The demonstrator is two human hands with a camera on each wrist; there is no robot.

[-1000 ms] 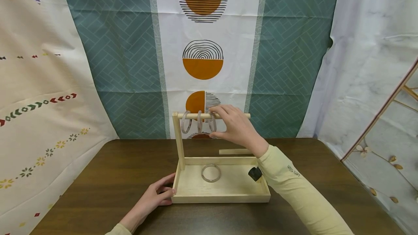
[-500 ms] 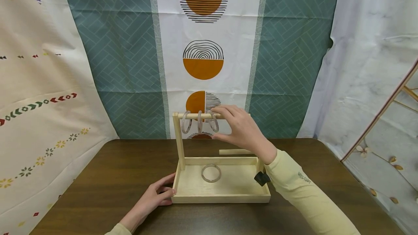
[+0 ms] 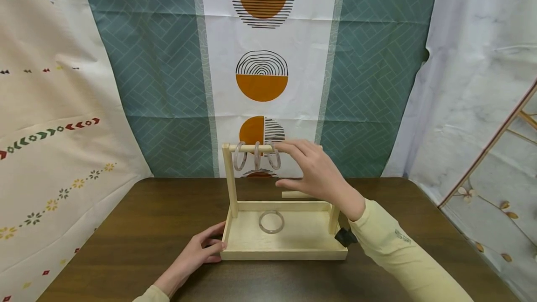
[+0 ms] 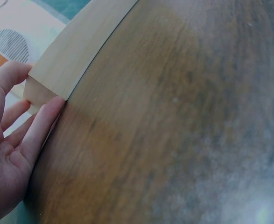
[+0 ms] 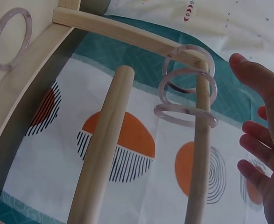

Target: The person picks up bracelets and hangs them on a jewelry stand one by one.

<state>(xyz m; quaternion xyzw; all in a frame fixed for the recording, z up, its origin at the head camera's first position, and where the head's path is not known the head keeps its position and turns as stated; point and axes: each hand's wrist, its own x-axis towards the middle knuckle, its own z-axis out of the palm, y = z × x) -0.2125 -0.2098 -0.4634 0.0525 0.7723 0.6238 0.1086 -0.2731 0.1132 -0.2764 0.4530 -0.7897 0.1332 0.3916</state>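
Note:
Three pale, translucent bangles hang on the upper bar (image 3: 251,148) of a light wooden bangle stand (image 3: 283,256). The rightmost bangle (image 3: 274,157) hangs slightly angled beside my right hand (image 3: 316,171). That hand's fingers are loosely extended over the bar. In the right wrist view a gap shows between the fingers and the nearest bangle (image 5: 188,115). Another bangle (image 3: 271,222) lies flat in the stand's tray. My left hand (image 3: 195,250) grips the tray's front left corner, with fingertips on both sides of the corner (image 4: 45,86) in the left wrist view.
A lower wooden bar (image 3: 295,195) with a free rounded end runs behind the tray. The stand's left post (image 3: 230,181) rises from the tray. A small black device (image 3: 346,236) sits at my right wrist. Printed cloth (image 3: 168,83) hangs behind the dark wooden table (image 3: 168,218).
My right hand has drawn away from the rightmost bangle, moving right and slightly down, with its fingers spreading. That bangle now hangs free on the bar. My left hand stays put.

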